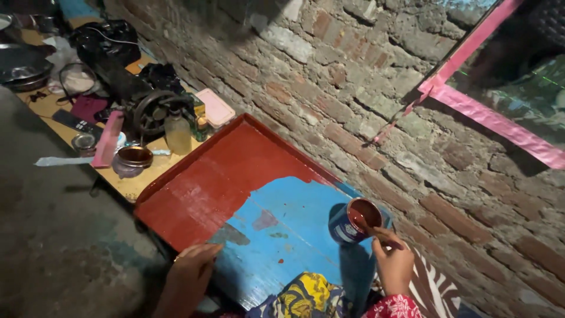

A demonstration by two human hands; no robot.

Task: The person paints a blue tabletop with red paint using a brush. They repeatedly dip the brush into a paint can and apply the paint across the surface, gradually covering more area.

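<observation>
Blue table (294,227), half-coated in glossy red paint, bears an open paint can (355,221).

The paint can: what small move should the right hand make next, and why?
Probably lift the brush out of the paint can and carry it to the blue part of the board. The right hand is at the can's mouth, the left hand rests on the board's edge, and the red coat ends near the middle.
</observation>
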